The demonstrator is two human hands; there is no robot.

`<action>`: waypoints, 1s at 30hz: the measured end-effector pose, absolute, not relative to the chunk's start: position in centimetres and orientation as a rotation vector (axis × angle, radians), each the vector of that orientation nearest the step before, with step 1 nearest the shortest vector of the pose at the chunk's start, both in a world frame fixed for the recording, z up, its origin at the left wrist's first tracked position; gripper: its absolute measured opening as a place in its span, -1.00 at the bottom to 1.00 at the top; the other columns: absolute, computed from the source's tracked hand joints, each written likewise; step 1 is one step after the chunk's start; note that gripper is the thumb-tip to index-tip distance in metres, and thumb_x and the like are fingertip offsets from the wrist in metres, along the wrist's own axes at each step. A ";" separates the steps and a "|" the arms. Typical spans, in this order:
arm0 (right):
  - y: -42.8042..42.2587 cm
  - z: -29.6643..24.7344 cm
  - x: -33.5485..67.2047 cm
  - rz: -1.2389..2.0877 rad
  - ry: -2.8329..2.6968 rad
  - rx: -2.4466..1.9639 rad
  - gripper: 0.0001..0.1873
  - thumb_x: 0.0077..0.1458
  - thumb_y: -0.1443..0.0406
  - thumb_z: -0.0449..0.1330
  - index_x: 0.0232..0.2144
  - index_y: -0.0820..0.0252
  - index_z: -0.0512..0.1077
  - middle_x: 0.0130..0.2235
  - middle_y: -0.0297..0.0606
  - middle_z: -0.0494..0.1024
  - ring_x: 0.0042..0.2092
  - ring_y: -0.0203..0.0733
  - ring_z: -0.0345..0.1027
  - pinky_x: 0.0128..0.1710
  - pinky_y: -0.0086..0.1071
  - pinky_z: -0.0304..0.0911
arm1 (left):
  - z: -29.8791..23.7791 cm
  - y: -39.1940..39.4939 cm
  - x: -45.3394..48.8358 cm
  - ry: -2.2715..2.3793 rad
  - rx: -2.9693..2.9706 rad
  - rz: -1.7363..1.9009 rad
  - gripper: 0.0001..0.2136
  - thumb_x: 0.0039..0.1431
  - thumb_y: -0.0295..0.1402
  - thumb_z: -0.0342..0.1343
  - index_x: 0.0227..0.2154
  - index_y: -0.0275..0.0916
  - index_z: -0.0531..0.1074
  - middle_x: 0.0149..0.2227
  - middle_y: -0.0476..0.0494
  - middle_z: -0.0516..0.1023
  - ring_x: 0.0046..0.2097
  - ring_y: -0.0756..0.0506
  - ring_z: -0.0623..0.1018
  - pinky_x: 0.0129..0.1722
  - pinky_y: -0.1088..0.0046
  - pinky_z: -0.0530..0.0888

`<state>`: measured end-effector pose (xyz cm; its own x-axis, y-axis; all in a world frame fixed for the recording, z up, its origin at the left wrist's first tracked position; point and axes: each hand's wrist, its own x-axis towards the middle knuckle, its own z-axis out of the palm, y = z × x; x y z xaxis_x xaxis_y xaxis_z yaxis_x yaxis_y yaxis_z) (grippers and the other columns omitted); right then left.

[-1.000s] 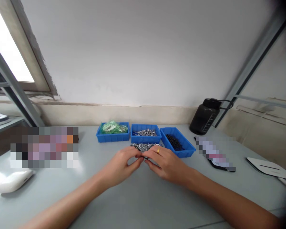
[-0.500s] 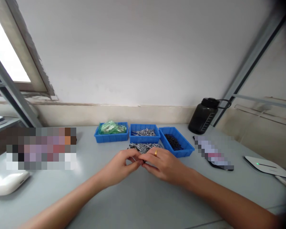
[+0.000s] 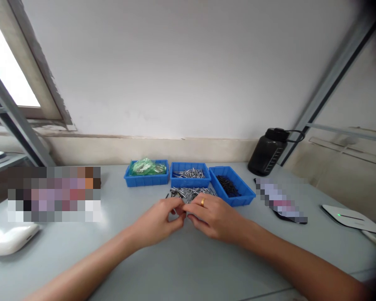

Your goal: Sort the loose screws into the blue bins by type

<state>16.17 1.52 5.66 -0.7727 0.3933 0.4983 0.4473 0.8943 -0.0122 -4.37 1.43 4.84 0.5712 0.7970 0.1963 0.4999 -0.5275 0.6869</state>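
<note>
My left hand (image 3: 161, 222) and my right hand (image 3: 213, 217), which wears a gold ring (image 3: 202, 202), meet at the fingertips over the desk. Fingers of both hands are pinched together; whatever small piece lies between them is hidden. Just beyond the fingers lies a loose pile of silver metal pins (image 3: 196, 192) with small black pieces at its left. Behind the pile, a blue bin (image 3: 189, 182) contains more silver pins. To its right, an angled blue bin (image 3: 242, 200) contains small black parts (image 3: 228, 186).
A third blue bin (image 3: 147, 179) at the left holds a green plastic bag (image 3: 148, 166). A dark water bottle (image 3: 266, 152) stands at the back right, near a blurred-out phone-like object (image 3: 278, 202) and a white device (image 3: 357, 219). A white case (image 3: 14, 240) lies at left.
My fingertips have shifted slightly. The dark bit visible between them before is now hidden. The bins and pile stay where they were.
</note>
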 end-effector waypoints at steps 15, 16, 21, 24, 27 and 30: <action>1.9 5.5 16.3 -0.284 -2.548 -0.777 -0.82 0.21 0.39 -0.01 -0.30 0.25 0.40 -0.39 -0.22 0.41 -0.28 -0.19 0.26 -0.26 -0.34 0.23 | 4.8 1.5 -4.5 1.146 2.262 0.679 -0.93 0.09 -0.43 -0.05 -0.41 -0.20 0.33 -0.39 0.02 0.45 -0.34 -0.02 0.41 -0.38 0.49 0.32; 1.9 5.5 16.3 -0.285 -2.552 -0.777 -0.81 0.21 0.38 -0.01 -0.31 0.25 0.40 -0.39 -0.23 0.41 -0.29 -0.19 0.26 -0.26 -0.34 0.22 | 4.8 1.6 -4.5 1.155 2.261 0.681 -0.93 0.11 -0.41 -0.05 -0.41 -0.19 0.33 -0.38 0.02 0.45 -0.33 -0.02 0.41 -0.38 0.49 0.32; 1.8 5.8 16.2 -0.273 -2.563 -0.791 -0.81 0.22 0.33 0.01 -0.33 0.26 0.41 -0.39 -0.23 0.42 -0.30 -0.19 0.27 -0.30 -0.35 0.20 | 4.8 1.7 -4.5 1.186 2.261 0.679 -0.93 0.13 -0.37 -0.03 -0.40 -0.18 0.34 -0.38 0.03 0.44 -0.33 -0.02 0.42 -0.38 0.49 0.32; 1.8 5.7 16.2 -0.279 -2.571 -0.809 -0.78 0.24 0.33 -0.01 -0.34 0.25 0.41 -0.40 -0.24 0.42 -0.31 -0.20 0.27 -0.28 -0.35 0.20 | 4.8 1.7 -4.6 1.205 2.277 0.661 -0.93 0.14 -0.36 -0.04 -0.38 -0.17 0.34 -0.37 0.04 0.44 -0.33 -0.02 0.42 -0.39 0.49 0.31; 1.9 5.5 16.2 -0.282 -2.548 -0.841 -0.78 0.24 0.33 -0.02 -0.33 0.25 0.41 -0.41 -0.24 0.42 -0.30 -0.20 0.27 -0.28 -0.34 0.20 | 4.8 1.7 -4.6 1.237 2.304 0.655 -0.92 0.15 -0.34 -0.03 -0.38 -0.17 0.34 -0.36 0.03 0.45 -0.32 -0.03 0.43 -0.37 0.48 0.32; 2.0 5.4 16.4 -0.282 -2.513 -0.868 -0.78 0.24 0.33 -0.02 -0.31 0.25 0.41 -0.40 -0.24 0.42 -0.29 -0.19 0.29 -0.28 -0.34 0.20 | 4.8 1.8 -4.6 1.242 2.339 0.665 -0.92 0.15 -0.33 -0.02 -0.38 -0.17 0.35 -0.36 0.02 0.46 -0.32 -0.03 0.43 -0.33 0.47 0.34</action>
